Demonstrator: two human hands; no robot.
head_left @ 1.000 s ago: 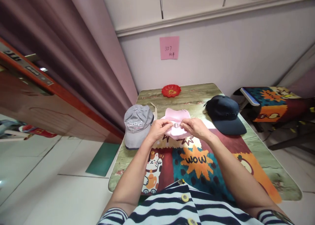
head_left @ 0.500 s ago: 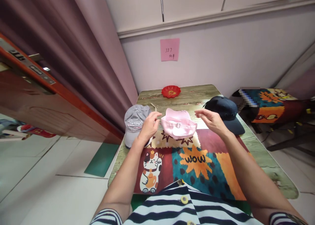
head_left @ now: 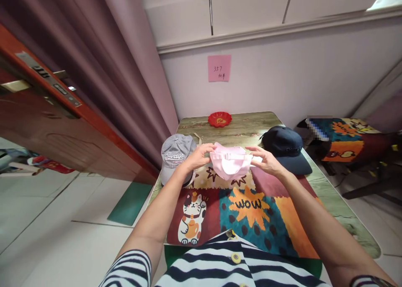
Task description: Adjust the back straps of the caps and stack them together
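Moved both grips inward since half a second ago, in the head view: from apart, at the two sides of the pink cap (head_left: 231, 170), to touching its edges. Closed the left grip (head_left: 201, 156) upon the left edge, and the right grip (head_left: 266, 160) upon the right edge, with fingers higher and thumb lower. Could not tell the firmness of the hold, nor whether any lifting from below was done.

Had the pink cap in the middle of the worktop (head_left: 254, 126), over the far part of the printed mat (head_left: 216, 220), with its back side turned toward the body and its strap (head_left: 228, 156) between the two grips. Held from both sides, probably to keep the soft cloth level and even, and to leave the strap open to the eye.

Saw the grey cap (head_left: 178, 151) at the left, partly behind the left forearm, and the dark cap (head_left: 282, 142) beyond the right grip; judged both as set aside, so as to leave working space between. Noted also the red dish (head_left: 220, 119) near the far edge, likely placed there to be out of the way of the arms.
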